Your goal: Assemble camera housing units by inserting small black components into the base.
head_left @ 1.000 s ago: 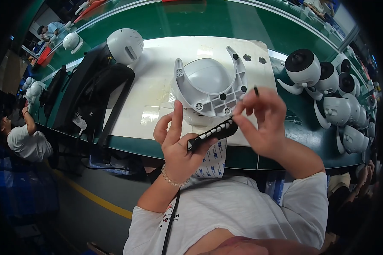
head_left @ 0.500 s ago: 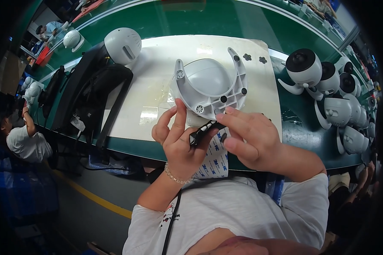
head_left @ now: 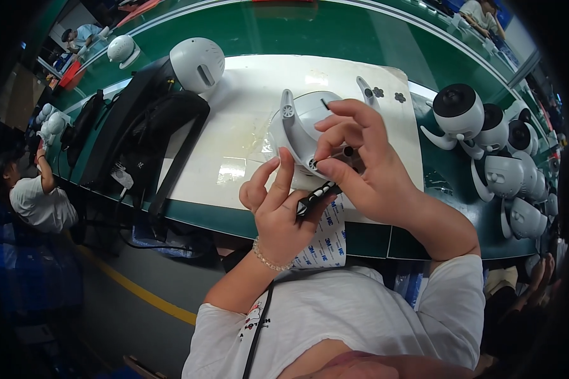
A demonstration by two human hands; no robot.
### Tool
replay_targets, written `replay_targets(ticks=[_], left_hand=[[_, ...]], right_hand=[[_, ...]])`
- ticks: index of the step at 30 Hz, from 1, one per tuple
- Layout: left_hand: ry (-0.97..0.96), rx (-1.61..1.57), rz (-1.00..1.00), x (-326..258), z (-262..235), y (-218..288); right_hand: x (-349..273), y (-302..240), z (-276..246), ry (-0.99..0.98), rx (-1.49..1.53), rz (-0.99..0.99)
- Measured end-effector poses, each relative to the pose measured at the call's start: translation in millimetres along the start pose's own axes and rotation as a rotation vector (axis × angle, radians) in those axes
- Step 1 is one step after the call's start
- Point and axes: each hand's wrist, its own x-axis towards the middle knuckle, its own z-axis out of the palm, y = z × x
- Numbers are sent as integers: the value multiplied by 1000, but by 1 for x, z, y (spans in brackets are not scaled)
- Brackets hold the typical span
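My right hand grips a light grey U-shaped bracket with a dome in its middle, tilted up on edge over the white mat. Its fingers pinch the bracket's lower arm. My left hand sits just below, fingers raised. It holds a short black strip against the palm, touching the right hand. A white tape strip with blue print hangs under both hands at the table edge.
A white round camera head and black bags lie at the left of the mat. Several assembled white cameras stand at the right on the green table. Another person works at far left.
The bracket lay flat on the mat; my right hand left the black strip, took the bracket and tipped it up on edge. My left hand kept the black strip.
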Motion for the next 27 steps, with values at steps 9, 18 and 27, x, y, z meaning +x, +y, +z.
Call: replay_targets(ticks=[9, 18, 27], left_hand=[[3, -35, 22, -2, 1, -6], [-5, -51, -20, -2, 3, -4], [-21, -51, -10, -4, 2, -7]], right_hand=[[-16, 2, 12, 154, -531, -294], [33, -2, -9, 127, -418, -91], [54, 5, -3, 0, -185, 64]])
